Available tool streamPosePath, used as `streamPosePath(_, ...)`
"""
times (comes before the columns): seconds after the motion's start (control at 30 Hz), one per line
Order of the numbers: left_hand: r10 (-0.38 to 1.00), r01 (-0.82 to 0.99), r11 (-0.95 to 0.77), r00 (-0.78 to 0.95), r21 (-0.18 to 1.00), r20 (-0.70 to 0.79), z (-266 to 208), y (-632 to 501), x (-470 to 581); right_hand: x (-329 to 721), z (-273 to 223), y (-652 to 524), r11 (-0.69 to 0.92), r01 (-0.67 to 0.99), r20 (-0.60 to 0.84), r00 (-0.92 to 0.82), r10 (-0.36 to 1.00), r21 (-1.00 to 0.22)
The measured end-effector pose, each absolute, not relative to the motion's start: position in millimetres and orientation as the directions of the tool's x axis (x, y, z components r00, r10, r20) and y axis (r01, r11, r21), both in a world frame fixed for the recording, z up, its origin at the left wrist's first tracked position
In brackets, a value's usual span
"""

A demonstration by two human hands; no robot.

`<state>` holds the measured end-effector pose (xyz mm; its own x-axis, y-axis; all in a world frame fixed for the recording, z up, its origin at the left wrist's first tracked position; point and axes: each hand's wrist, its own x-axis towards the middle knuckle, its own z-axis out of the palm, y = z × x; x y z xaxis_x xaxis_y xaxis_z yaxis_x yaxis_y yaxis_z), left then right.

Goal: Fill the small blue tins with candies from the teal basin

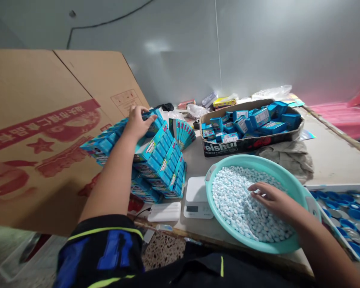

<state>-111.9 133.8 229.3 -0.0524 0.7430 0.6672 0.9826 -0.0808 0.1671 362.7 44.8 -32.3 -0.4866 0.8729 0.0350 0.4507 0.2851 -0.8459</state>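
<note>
My left hand (138, 123) reaches to the top of a stack of blue display boxes (159, 166), its fingers and thumb closed about a small blue candy box (155, 127) in the uppermost tray. The hand itself partly hides that box. My right hand (273, 199) is over a turquoise basin (313, 208) filled with small white and pale blue candies (240, 200). Its fingers are loosely bent and apart, with the tips at the candies; nothing shows in them. A white digital scale (198, 198) stands at the basin's left side.
Behind the basin is a cardboard tray (207, 149) of small blue boxes, with a beige cloth (291, 158) beside it. A fan of blue packets (184, 134) leans behind the stack. A large carton (48, 160) stands left. Blue lids lie in a white tray (333, 186) at right.
</note>
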Motion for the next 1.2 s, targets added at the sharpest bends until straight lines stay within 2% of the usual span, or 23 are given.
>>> streamPosePath(0.1, 0.686, 0.99, -0.083, -0.024, 0.112, 0.727, 230, 128, -112, 363, -29, 44, 0.297, 0.45, 0.035, -0.505, 0.863, -0.842)
streamPosePath(0.2, 0.688, 0.999, 0.038, -0.033, 0.01, 0.725, 239, 121, -104, 363, -26, 43, 0.308, 0.446, 0.049, -0.504, 0.862, -0.84)
streamPosePath(0.3, 0.676, 0.989, 0.15, -0.101, -0.002, 0.73, 244, 116, -94, 362, -22, 43, 0.309, 0.452, 0.046, -0.504, 0.862, -0.837)
streamPosePath(0.37, 0.666, 0.989, 0.15, -0.108, 0.01, 0.738, 245, 113, -89, 362, -18, 42, 0.316, 0.463, 0.043, -0.51, 0.859, -0.828)
streamPosePath(0.47, 0.721, 0.991, 0.136, -0.092, -0.009, 0.687, 244, 110, -84, 361, -14, 42, 0.331, 0.48, 0.052, -0.505, 0.861, -0.812)
streamPosePath(0.6, 0.793, 0.976, 0.178, -0.066, -0.127, 0.605, 242, 109, -80, 361, -9, 41, 0.335, 0.479, 0.059, -0.503, 0.862, -0.811)
streamPosePath(0.77, 0.827, 0.966, 0.248, -0.168, -0.079, 0.537, 250, 104, -78, 361, -8, 40, 0.322, 0.493, 0.035, -0.506, 0.862, -0.808)
streamPosePath(0.87, 0.697, 0.985, 0.159, -0.067, -0.064, 0.714, 258, 83, -55, 360, -12, 42, 0.334, 0.502, 0.059, -0.486, 0.872, -0.798)
streamPosePath(0.97, 0.497, 0.984, -0.137, 0.164, -0.11, 0.852, 243, 67, 5, 354, -3, 42, 0.456, 0.478, 0.288, -0.383, 0.878, -0.751)
streamPosePath(1.0, 0.492, 0.957, -0.264, 0.238, -0.117, 0.838, 229, 68, 32, 351, 5, 41, 0.527, 0.463, 0.407, -0.338, 0.848, -0.713)
streamPosePath(1.03, 0.551, 0.914, -0.395, 0.313, -0.088, 0.774, 210, 73, 62, 345, 17, 38, 0.606, 0.446, 0.526, -0.302, 0.795, -0.659)
streamPosePath(1.07, 0.643, 0.871, -0.49, 0.386, -0.031, 0.661, 188, 83, 92, 338, 32, 35, 0.684, 0.427, 0.629, -0.286, 0.723, -0.592)
streamPosePath(1.1, 0.735, 0.858, -0.512, 0.416, 0.037, 0.535, 164, 96, 121, 328, 48, 32, 0.754, 0.401, 0.705, -0.296, 0.644, -0.52)
streamPosePath(1.13, 0.801, 0.841, -0.526, 0.443, 0.122, 0.402, 138, 111, 147, 317, 65, 28, 0.811, 0.373, 0.745, -0.343, 0.572, -0.451)
streamPosePath(1.2, 0.876, 0.802, -0.482, 0.452, 0.354, 0.169, 90, 143, 186, 288, 93, 23, 0.88, 0.34, 0.694, -0.545, 0.471, -0.331)
